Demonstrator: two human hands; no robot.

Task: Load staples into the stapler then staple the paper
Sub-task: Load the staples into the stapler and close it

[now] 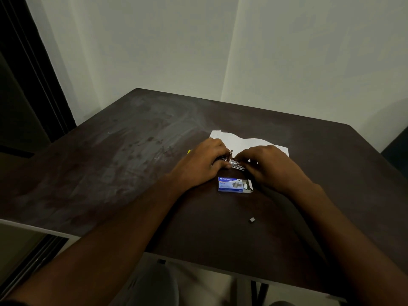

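Note:
A small metal stapler [234,162] lies between my two hands above the middle of the dark table [132,164]. My left hand [204,162] grips its left end, mostly hiding the body. My right hand [268,165] pinches at its right end, fingertips on the shiny metal track; whether staples are in those fingers is hidden. A blue staple box [231,184] with its right flap open lies just in front of the hands. White paper [245,142] lies behind the hands, partly covered by them.
A small loose strip of staples [252,219] sits on the table nearer to me. A sliver of something yellow [189,151] shows by my left hand. A pale wall stands behind the table; the near edge runs below my forearms.

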